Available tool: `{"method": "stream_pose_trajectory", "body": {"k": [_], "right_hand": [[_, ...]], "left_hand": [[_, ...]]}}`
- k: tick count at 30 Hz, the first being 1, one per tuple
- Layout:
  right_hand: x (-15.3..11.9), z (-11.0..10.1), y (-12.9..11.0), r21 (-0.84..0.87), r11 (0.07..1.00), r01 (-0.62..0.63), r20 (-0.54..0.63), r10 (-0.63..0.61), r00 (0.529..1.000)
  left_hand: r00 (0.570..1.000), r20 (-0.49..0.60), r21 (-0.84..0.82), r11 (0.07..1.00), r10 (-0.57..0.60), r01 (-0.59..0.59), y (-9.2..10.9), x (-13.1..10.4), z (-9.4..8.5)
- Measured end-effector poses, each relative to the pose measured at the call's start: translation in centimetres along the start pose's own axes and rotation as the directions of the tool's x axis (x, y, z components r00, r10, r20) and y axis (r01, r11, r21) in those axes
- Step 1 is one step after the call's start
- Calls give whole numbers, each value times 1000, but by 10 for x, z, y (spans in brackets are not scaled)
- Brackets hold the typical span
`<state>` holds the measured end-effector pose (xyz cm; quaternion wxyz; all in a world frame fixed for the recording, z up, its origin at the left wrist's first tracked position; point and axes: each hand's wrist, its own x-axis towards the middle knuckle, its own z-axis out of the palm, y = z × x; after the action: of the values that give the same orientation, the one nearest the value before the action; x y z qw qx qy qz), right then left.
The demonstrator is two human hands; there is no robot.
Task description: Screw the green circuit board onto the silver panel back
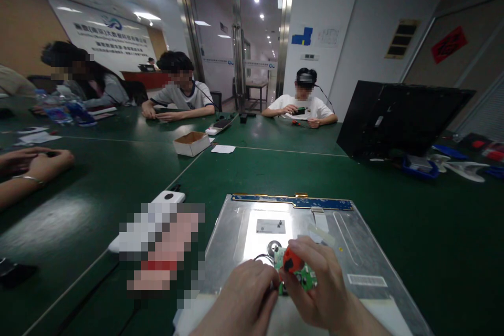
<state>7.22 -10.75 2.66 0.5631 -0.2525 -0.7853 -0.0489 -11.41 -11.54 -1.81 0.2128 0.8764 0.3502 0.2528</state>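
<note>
A large silvery metal panel [244, 241] lies on the green table, with a blue circuit strip [275, 201] along its far edge. Over its middle is a small green circuit board [308, 278], partly hidden by the hands. My right hand [325, 278] has its fingers wrapped round a red and black tool handle [292, 257] above the board. My left hand [252, 289] is closed at the board's left edge; what its fingertips pinch is hidden. Just beyond the board sit a round metal part [274, 248] and a dark wire.
Left of the panel lie a white device [171, 198] and a pink object [183, 236]. An open box [191, 144] stands farther back. A black monitor [401, 121] is at the right. Several people sit round the table; another person's hands [47, 165] are at far left.
</note>
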Motion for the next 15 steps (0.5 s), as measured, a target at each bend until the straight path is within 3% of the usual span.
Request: {"method": "stream_pose_trajectory", "body": {"k": [15], "right_hand": [[0, 1, 0, -49, 999, 4, -5, -4, 1000]], "left_hand": [[998, -59, 34, 999, 9, -7, -1, -1, 2]]}}
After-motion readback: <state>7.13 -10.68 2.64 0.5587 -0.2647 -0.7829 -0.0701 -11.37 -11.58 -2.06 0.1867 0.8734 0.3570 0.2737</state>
